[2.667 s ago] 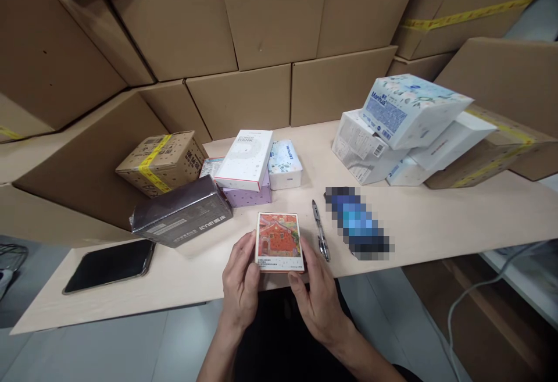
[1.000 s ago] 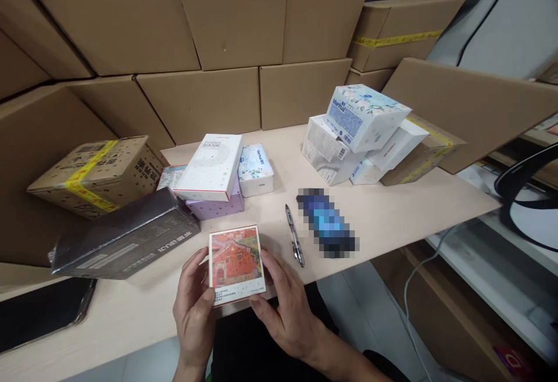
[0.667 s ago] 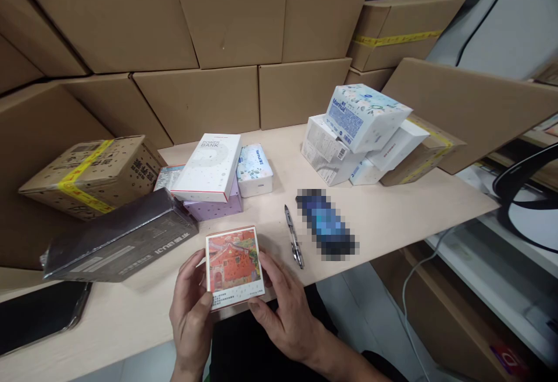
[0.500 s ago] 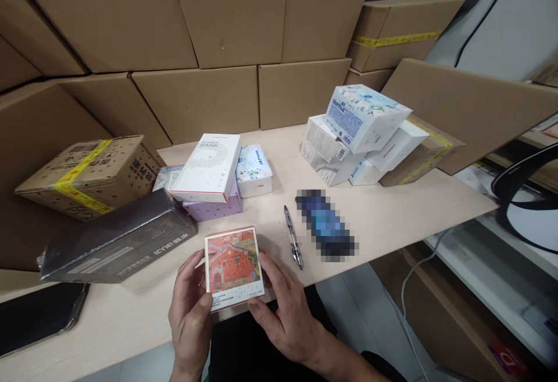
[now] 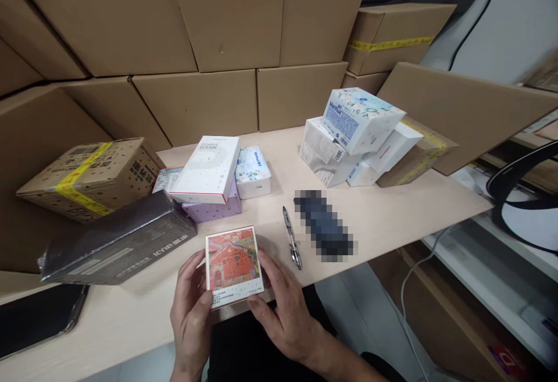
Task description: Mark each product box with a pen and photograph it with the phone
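Between my hands, at the table's front edge, is a small square box (image 5: 234, 261) with a picture of a red building and a white strip of print along its lower side. My left hand (image 5: 192, 306) grips its left side, thumb on the lower left corner. On the other side, my right hand (image 5: 281, 300) closes on the right edge, thumb at the lower right corner. The box's underside and some fingertips are hidden. To the right lie a pen (image 5: 292, 238) and a dark, pixel-blurred object (image 5: 325, 225).
Behind the hands a white power bank box (image 5: 208, 167) rests on a purple box (image 5: 213, 210), beside a tissue pack (image 5: 253, 172). A black wrapped box (image 5: 117, 242), a taped carton (image 5: 91, 175) and a phone (image 5: 39, 318) are left. More tissue packs (image 5: 364, 115) are stacked right; cardboard boxes (image 5: 196, 103) wall the back.
Both hands keep the same hold on the box. The camera view has shifted very slightly, and the blurred object looks darker than before.
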Demonstrator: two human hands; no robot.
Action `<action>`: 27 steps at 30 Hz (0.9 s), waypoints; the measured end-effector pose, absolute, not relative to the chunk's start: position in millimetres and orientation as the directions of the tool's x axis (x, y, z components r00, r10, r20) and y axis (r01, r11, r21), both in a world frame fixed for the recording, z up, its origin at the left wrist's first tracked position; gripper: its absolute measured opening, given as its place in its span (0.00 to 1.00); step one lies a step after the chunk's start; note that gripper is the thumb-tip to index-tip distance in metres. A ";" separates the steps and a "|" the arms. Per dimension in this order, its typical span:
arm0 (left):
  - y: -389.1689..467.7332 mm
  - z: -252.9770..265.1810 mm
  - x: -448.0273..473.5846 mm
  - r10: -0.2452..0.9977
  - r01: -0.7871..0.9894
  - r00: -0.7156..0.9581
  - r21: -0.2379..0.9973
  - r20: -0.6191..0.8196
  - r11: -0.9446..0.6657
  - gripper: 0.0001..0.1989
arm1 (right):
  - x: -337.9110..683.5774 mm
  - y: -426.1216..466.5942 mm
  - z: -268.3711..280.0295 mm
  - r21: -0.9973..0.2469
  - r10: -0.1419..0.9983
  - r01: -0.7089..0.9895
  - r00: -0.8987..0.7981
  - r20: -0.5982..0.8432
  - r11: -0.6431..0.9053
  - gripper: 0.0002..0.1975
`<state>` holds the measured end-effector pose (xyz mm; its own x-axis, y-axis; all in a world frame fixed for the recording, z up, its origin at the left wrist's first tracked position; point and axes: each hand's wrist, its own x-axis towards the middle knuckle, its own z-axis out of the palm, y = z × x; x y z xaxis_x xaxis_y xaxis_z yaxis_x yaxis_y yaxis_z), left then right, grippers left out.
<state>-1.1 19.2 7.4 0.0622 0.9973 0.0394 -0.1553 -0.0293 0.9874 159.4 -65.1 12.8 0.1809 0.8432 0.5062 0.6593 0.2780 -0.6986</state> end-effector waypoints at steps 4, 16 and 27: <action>19.7 6.6 -0.5 0.996 -0.128 0.056 0.990 0.073 -0.065 0.29 | 158.6 -65.7 15.1 -0.693 0.844 0.667 0.179 0.506 0.274 0.33; 19.2 6.8 0.4 0.996 -0.085 0.049 0.994 0.072 -0.068 0.28 | 185.4 -80.1 22.9 -0.489 0.683 0.864 0.282 0.674 0.125 0.16; 19.3 6.8 0.5 0.996 -0.090 0.049 0.993 0.077 -0.073 0.26 | 195.6 -66.5 2.5 -0.289 0.826 0.945 0.284 0.486 -0.155 0.20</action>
<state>0.5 19.3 6.8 0.0487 0.9958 0.0772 -0.0904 -0.0726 0.9933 195.6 -66.5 2.5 0.2842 0.8264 0.4860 0.9447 -0.1550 -0.2890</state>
